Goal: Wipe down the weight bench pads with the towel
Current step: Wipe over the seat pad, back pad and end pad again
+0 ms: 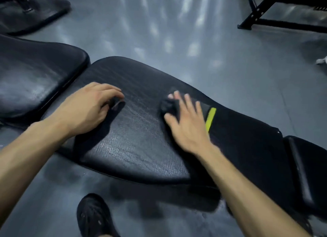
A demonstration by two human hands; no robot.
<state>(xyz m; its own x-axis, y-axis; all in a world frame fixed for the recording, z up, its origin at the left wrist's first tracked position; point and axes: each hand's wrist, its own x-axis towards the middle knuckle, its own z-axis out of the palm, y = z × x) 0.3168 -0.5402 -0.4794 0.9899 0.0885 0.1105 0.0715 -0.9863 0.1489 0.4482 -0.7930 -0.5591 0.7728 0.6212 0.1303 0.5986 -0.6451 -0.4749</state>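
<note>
A black shoe [96, 217] sits nearest, at the bottom edge on the grey floor [177, 33], just in front of the long black bench pad [134, 143] that runs from left-centre toward the right. At far left a second, separate black pad [35, 77] lies beside the long pad's rounded far-left end, with a narrow gap between them. The left hand [88, 109] rests on the left part of the long pad, its fingers curled down round a small dark bunch of cloth; the motion blur makes it hard to tell whether this is a corner of the towel. Further right, the right hand [185, 120] lies on the black towel [168, 106], fingers spread and fairly straight, pressing it flat on the pad's top surface while the thumb hooks round a crumpled fold at the towel's left edge. The towel lies on the middle of the long pad, touching it, with a yellow-green stripe [210, 119] showing just right of the hand. To the right the pad narrows and meets another black cushion [304, 169] at the near right edge. A black steel frame [256, 12] stands on the floor at far right.
</note>
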